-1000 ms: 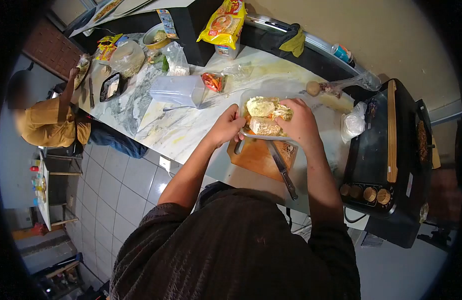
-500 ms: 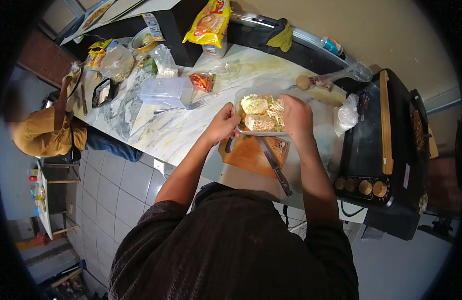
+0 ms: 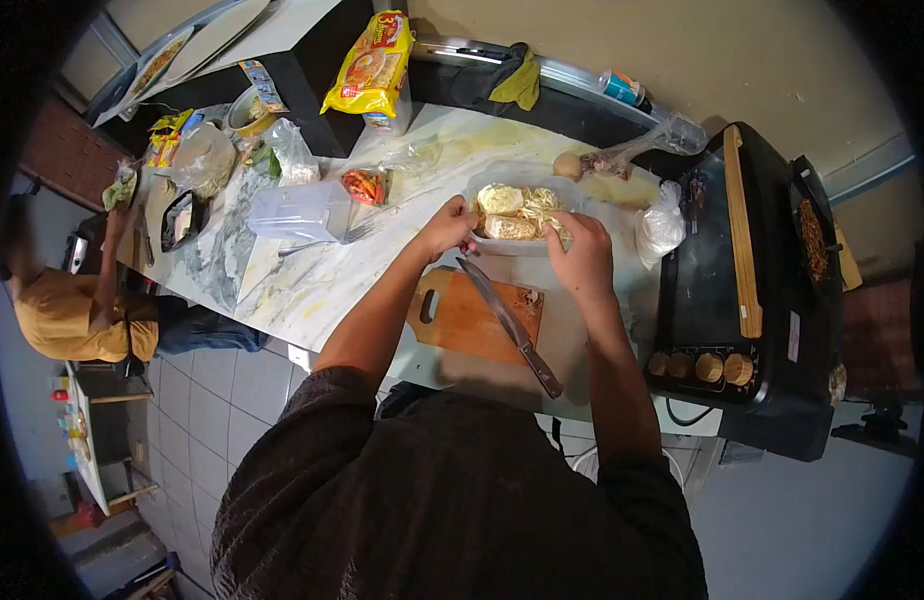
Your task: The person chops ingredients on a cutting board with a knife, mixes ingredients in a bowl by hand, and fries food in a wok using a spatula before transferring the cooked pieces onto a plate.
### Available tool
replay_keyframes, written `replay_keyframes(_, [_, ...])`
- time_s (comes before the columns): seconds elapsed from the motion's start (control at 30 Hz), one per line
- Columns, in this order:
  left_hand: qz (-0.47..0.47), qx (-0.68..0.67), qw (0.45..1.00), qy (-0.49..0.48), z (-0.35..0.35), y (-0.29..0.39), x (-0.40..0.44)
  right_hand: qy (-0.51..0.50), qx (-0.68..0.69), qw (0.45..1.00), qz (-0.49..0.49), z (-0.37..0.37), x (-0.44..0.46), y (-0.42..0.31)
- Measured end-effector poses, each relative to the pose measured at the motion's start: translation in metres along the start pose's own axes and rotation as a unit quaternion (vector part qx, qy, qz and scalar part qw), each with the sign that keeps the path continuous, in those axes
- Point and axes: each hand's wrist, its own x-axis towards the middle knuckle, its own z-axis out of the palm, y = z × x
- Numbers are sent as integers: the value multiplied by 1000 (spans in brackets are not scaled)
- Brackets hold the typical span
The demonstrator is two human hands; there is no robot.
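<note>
A clear plastic container (image 3: 484,243) with pale cabbage and other chopped food (image 3: 504,200) stands on the counter behind the cutting board. My left hand (image 3: 448,229) is closed on its left rim, thumb and fingers on either side of the wall. At the front right corner is my right hand (image 3: 582,254), its fingers bent at the edge; whether they grip the rim is hard to see. Nearer my body lies the wooden cutting board (image 3: 472,318) with a few scraps. A knife (image 3: 510,325) rests across it, handle toward me.
An empty clear container (image 3: 300,211), a bag of red peppers (image 3: 365,186), and a yellow noodle pack (image 3: 374,66) stand left. Right are a bag of white powder (image 3: 661,228) and a black griddle (image 3: 697,265). A person in yellow (image 3: 72,315) stands far left.
My right hand has come out of the food to the container's front right edge. The container now sits farther from the cutting board, showing more of the board and knife. The view has shifted.
</note>
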Motion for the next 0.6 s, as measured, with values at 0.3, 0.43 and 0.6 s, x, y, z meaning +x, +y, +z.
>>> replay_keyframes(0.3, [57, 128, 977, 158, -185, 83, -113, 8, 70, 997, 21, 24, 18, 5])
replay_keyframes(0.43, [41, -68, 927, 366, -329, 81, -62, 17, 59, 995, 75, 45, 33, -5])
replay_keyframes(0.6, [37, -428, 877, 214, -501, 26, 58, 7, 28, 985, 167, 60, 45, -33])
